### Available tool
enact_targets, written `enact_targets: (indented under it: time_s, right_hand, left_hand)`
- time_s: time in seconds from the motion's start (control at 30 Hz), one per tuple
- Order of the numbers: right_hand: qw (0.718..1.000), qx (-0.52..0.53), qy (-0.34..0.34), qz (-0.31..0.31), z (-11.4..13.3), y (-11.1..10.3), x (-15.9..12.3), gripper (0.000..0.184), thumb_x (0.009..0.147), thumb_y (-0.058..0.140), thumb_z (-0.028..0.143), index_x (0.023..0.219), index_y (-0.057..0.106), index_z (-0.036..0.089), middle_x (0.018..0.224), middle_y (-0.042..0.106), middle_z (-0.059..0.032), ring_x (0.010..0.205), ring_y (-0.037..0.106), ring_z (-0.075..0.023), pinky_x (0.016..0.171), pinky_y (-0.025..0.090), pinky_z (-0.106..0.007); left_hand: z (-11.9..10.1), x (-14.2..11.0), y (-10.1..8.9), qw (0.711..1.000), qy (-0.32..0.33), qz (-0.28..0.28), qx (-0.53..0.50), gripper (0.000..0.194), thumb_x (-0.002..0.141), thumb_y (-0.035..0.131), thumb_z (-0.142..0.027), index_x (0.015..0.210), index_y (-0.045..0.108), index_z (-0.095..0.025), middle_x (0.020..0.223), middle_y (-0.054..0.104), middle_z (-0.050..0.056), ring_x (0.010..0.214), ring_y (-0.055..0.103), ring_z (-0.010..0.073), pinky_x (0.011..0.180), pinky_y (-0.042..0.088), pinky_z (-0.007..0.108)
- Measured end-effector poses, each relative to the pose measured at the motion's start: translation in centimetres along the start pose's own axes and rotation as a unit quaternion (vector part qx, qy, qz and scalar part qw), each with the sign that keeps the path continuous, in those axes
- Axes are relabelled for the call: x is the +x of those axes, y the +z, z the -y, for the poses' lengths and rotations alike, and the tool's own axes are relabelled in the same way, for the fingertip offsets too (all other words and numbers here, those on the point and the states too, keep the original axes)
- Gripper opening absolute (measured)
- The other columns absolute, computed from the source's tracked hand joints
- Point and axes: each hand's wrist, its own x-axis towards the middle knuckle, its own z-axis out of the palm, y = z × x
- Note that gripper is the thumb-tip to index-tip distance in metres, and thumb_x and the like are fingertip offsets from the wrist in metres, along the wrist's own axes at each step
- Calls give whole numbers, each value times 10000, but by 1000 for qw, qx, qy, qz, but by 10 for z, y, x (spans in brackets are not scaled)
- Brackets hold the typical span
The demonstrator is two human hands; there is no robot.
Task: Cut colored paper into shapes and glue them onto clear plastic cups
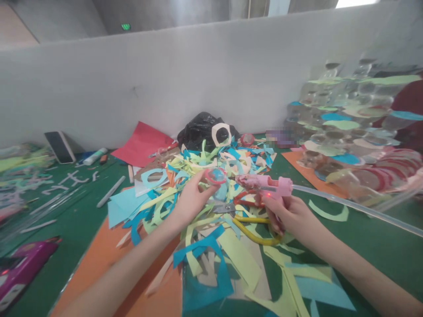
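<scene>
My left hand (194,193) pinches a small round clear piece with a red rim (216,176), perhaps a cut bottle part. My right hand (286,215) is wrapped round the grip of a pink hot glue gun (272,187). The gun's nozzle points left, close to the round piece but apart from it. A long clear glue stick (357,207) sticks out of its rear, and a red light glows on its body. Under the gun lie scissors with yellow and red handles (257,235), resting on a heap of cut paper scraps (238,251).
A black plastic bag (201,130) and red paper (145,143) lie by the white partition (165,79). Stacked clear cups with paper layers (343,119) stand at right. A phone (60,147) leans at left, and a magenta device (29,268) lies nearer.
</scene>
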Motion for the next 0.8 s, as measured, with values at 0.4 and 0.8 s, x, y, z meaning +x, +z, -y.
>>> enact_targets:
  time_s: [0.4, 0.8]
  right_hand:
    - [1000, 5, -25, -11, -3, -5, 2, 573, 809, 512, 658, 432, 443, 233, 376, 483, 12, 366, 475, -97, 442, 409, -234]
    - [1000, 8, -23, -7, -2, -4, 1, 525, 807, 525, 654, 511, 452, 227, 378, 454, 37, 363, 448, -90, 423, 400, -229]
  left_hand:
    - [-9, -7, 7, 998, 50, 16, 45, 309, 831, 665, -367, 1111, 605, -250, 1178, 672, 31, 1102, 604, 219, 912, 444, 339]
    - [-17, -12, 11, 998, 25, 45, 44, 384, 838, 654, -390, 1199, 596, -273, 1242, 647, 27, 1179, 587, 214, 990, 429, 329]
